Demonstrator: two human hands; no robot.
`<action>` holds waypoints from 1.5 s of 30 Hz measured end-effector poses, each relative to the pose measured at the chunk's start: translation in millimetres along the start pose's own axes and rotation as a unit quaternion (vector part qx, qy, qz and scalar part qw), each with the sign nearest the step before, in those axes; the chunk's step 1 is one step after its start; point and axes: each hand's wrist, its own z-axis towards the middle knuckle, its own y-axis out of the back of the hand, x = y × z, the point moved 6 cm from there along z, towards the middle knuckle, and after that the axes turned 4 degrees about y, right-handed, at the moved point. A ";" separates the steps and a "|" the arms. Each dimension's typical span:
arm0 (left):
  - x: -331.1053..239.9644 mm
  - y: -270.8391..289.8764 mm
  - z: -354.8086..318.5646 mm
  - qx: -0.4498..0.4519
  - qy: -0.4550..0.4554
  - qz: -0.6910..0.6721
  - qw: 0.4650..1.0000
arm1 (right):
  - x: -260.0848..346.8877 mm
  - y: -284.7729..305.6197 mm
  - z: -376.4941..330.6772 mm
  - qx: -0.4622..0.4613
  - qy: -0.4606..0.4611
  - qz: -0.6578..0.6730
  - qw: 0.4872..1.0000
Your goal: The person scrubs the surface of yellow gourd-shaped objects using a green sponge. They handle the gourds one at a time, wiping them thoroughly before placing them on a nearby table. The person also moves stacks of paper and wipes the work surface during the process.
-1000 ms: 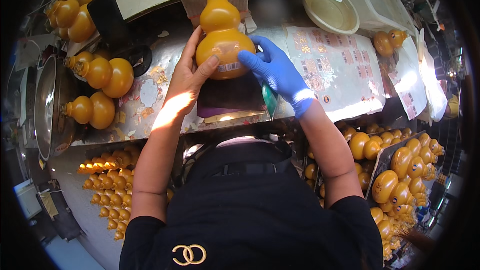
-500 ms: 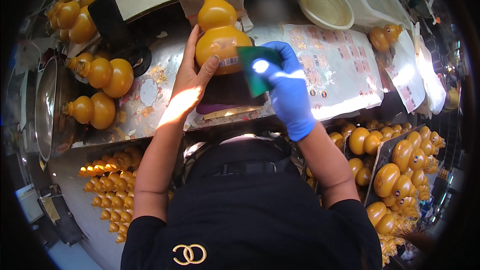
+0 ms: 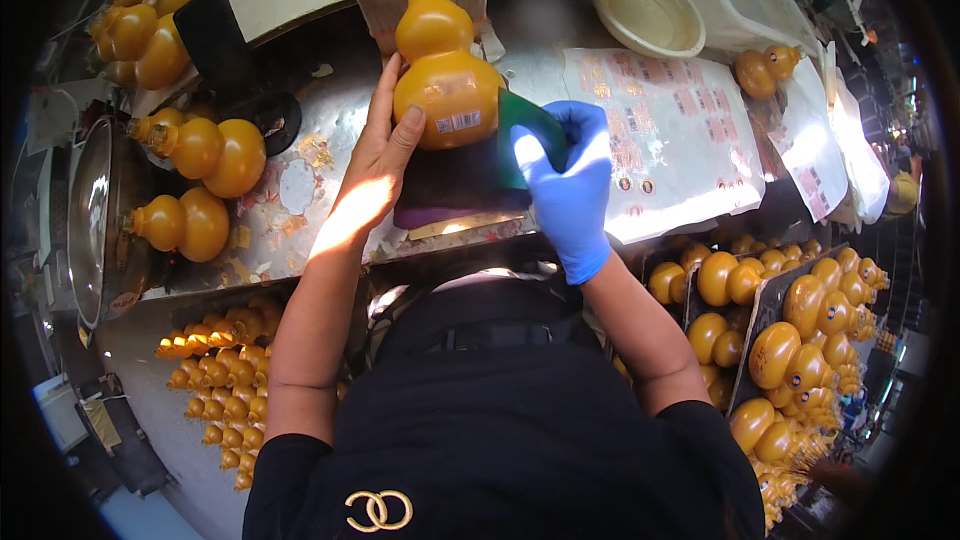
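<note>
A person's bare left hand steadies an orange gourd-shaped bottle lying on a metal worktable, fingers along its left side and thumb pressed to its round lower bulb beside a small white label. The right hand, in a blue glove, grips a green scraper card and holds its edge against the bottle's right flank. The bottle's neck points away from the person and rests on a folded grey cloth; under its lower end lies a dark pad. More orange gourd bottles lie at the left of the table, others fill trays at the lower right, and sheets of stickers and a cream bowl sit to the right.
</note>
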 end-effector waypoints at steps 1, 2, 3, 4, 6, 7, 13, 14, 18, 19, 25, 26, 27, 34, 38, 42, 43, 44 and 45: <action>2.7 1.3 0.2 -0.001 0.002 -0.013 1.000 | 17.2 -2.4 -4.9 -0.003 0.114 -0.011 0.993; 4.3 1.7 1.0 0.002 0.006 -0.040 0.999 | 32.1 -11.1 -6.4 0.029 0.248 -0.064 0.966; 5.7 1.1 1.8 0.008 0.010 -0.068 0.998 | 44.0 -19.6 -10.7 0.059 0.376 -0.118 0.917; 5.8 0.4 2.4 0.012 0.015 -0.095 0.995 | 44.8 -32.3 -12.5 0.170 0.412 -0.159 0.881; 5.4 2.3 3.9 -0.008 0.052 -0.151 0.987 | 31.9 -40.1 -22.7 0.229 0.377 -0.129 0.888; 4.2 2.9 5.2 -0.017 0.071 -0.179 0.981 | 26.1 -41.5 -25.0 0.266 0.323 -0.080 0.905; -9.7 2.5 13.4 -0.065 0.069 -0.107 0.990 | -11.3 -8.2 51.0 0.184 -0.224 0.057 0.955; -9.1 1.1 15.2 -0.070 0.075 -0.097 0.990 | -10.7 -13.9 59.9 0.211 -0.231 -0.033 0.949; -2.3 -2.2 19.8 -0.076 0.086 -0.100 0.988 | -25.3 -35.6 71.4 0.303 -0.153 -0.117 0.933; -1.8 -2.0 19.8 -0.074 0.085 -0.108 0.988 | -30.3 -36.8 72.5 0.316 -0.162 -0.106 0.929; 3.7 -0.6 20.5 -0.074 0.095 -0.141 0.983 | -40.0 -40.9 69.9 0.342 -0.202 -0.033 0.917; 4.4 -0.4 20.1 -0.072 0.099 -0.147 0.982 | -38.7 -40.8 69.2 0.343 -0.212 -0.027 0.915; 5.0 -0.3 19.4 -0.072 0.103 -0.152 0.980 | -37.4 -40.9 68.5 0.344 -0.220 -0.020 0.912; 4.0 4.4 22.9 -0.067 0.116 -0.147 0.980 | -38.9 -38.3 69.7 0.341 -0.201 -0.001 0.918; -3.2 3.0 26.8 -0.087 0.103 -0.073 0.988 | -21.6 -38.4 72.6 0.345 -0.145 -0.113 0.920; -2.6 1.6 31.2 -0.096 0.094 -0.036 0.990 | -25.3 -40.8 77.3 0.377 -0.136 -0.163 0.901; -2.3 1.8 32.0 -0.097 0.094 -0.041 0.990 | -26.7 -41.8 76.9 0.388 -0.154 -0.153 0.896; -2.0 2.1 32.7 -0.097 0.093 -0.045 0.990 | -27.7 -42.1 77.2 0.387 -0.155 -0.147 0.897; -2.2 2.2 33.4 -0.097 0.092 -0.049 0.990 | -30.1 -42.1 76.9 0.385 -0.155 -0.142 0.899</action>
